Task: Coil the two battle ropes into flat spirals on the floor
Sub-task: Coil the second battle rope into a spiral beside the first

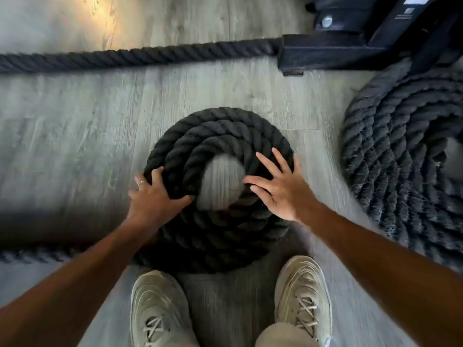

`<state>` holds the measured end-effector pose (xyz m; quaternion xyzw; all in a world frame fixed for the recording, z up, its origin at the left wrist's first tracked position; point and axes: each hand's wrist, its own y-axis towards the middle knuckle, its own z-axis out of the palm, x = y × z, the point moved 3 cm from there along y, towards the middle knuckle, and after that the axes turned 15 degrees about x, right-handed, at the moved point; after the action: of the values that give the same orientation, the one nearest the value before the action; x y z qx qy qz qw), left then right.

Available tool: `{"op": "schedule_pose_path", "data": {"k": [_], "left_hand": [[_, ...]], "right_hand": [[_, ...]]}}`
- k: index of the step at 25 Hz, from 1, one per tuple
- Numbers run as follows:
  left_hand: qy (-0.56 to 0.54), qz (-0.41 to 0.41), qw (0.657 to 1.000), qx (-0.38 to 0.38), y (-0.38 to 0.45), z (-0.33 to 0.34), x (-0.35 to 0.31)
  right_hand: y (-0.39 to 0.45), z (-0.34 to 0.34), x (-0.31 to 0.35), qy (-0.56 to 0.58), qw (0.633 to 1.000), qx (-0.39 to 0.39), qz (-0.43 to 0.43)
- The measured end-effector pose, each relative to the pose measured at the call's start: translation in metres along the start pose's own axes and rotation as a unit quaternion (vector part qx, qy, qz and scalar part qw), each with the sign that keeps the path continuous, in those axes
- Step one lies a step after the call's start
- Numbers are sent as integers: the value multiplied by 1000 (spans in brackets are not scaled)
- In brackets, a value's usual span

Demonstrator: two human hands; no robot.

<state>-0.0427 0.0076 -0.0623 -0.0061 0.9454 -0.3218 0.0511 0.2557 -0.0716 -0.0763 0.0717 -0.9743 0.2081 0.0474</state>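
Shoes (160, 309) at bottom edge, rope coil (220, 136) on floor (75, 121) just ahead. Left hand (152, 199) grips coil's left side; right hand (278, 189) flat, fingers spread, on its right. Second coil (400, 151) far right.

Bare forearms, no sleeves. Thin silver ring (141, 182) on left hand (152, 199). Beige lace-up sneakers (302, 294), ribbed uppers. Beige trouser cuffs (280, 334).
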Motion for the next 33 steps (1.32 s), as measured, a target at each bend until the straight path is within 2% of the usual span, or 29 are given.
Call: {"op": "schedule_pose_path", "data": {"k": [4, 7, 9, 11, 14, 17, 20, 23, 26, 28, 30, 33], "left_hand": [[-96, -27, 995, 22, -27, 24, -10], [-168, -40, 985, 13, -19, 14, -9], [-172, 1, 985, -27, -1, -4, -10], [-152, 66, 985, -39, 21, -21, -14], [-70, 136, 988, 8, 50, -36, -17], [-13, 147, 989, 18, 60, -40, -5], [-40, 97, 994, -16, 48, -34, -4], [-68, 53, 996, -32, 20, -19, -5], [-183, 36, 982, -15, -16, 5, -2], [-275, 32, 961, 8, -34, 24, -4], [-305, 22, 952, 17, -40, 34, -6], [-270, 24, 962, -38, -26, 19, -2]], "right_hand": [[27, -23, -24, 11, 998, 63, 2], [13, -10, 9, 121, 988, 21, 98], [-10, 13, 54, 149, 974, -19, 167], [-31, 30, 90, 135, 970, -42, 196], [-38, 36, 99, 108, 974, -65, 187], [-36, 36, 94, 102, 976, -68, 181], [-33, 38, 85, 107, 979, -82, 154], [-20, 25, 47, 67, 994, -45, 76], [1, -2, -7, 7, 1000, 23, 1], [11, -16, -31, 15, 997, 66, -23], [13, -20, -33, 64, 995, 75, -4], [-1, 1, 4, 110, 988, 10, 108]]}}
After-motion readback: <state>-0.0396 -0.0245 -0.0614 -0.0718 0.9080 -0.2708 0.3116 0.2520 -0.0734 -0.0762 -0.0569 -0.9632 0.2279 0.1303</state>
